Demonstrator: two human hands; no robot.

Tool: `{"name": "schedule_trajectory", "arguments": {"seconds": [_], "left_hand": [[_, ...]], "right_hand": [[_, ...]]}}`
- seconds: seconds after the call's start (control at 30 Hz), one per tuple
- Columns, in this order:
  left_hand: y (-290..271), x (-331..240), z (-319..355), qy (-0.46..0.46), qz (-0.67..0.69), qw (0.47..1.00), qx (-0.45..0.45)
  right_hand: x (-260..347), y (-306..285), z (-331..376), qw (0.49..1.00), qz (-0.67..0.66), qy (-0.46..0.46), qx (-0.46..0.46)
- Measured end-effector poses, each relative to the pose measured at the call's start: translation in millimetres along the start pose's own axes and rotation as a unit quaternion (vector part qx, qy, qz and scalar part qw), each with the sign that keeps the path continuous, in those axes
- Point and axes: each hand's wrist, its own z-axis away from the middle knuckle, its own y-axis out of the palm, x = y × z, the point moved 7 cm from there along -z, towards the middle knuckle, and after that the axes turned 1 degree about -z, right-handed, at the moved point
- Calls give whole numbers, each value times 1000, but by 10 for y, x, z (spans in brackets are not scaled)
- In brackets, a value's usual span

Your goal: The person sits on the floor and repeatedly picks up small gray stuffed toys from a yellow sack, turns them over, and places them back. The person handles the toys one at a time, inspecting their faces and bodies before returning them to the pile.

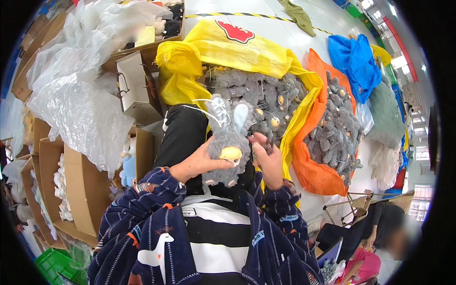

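Note:
A grey plush rabbit [227, 137] is upright over my lap, with a yellow face patch, long ears and a pale lining in one ear. White string loops over its other ear. My left hand [200, 160] grips its side, the thumb lying across the front below the face patch. Close by the rabbit's right side is my right hand [268, 161], its fingers curled and somewhat blurred. Something dark shows at those fingers, too unclear to name. Just beyond, a yellow woven sack [247, 47] lies open, full of similar grey plush pieces [280, 95].
An orange sack [313, 173] of grey plush stands to the right, near a blue bag [355, 64]. On the left are cardboard boxes [80, 190], clear plastic sheeting [78, 104] and a small open box [137, 85]. Another person [375, 223] sits at lower right.

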Motion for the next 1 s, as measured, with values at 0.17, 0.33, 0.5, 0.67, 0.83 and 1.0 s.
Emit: {"name": "schedule_trajectory", "arguments": {"seconds": [0.17,0.33,0.5,0.67,0.83,1.0], "left_hand": [[65,-66,16,-4,-23,1000,16],[-146,-15,-45,45,-70,994,-65],[-143,15,-41,57,-107,988,-96],[144,13,153,-11,-79,995,56],[98,170,183,-40,-86,995,-19],[14,322,124,0,-147,989,-19]], "right_hand": [[-234,258,-132,990,-123,3,63],[-124,398,-14,992,-78,-63,79],[-177,340,27,986,-47,-158,32],[-342,203,28,986,-142,-31,-76],[-406,110,38,967,-206,-60,-139],[-582,9,71,930,-309,-3,-200]]}}
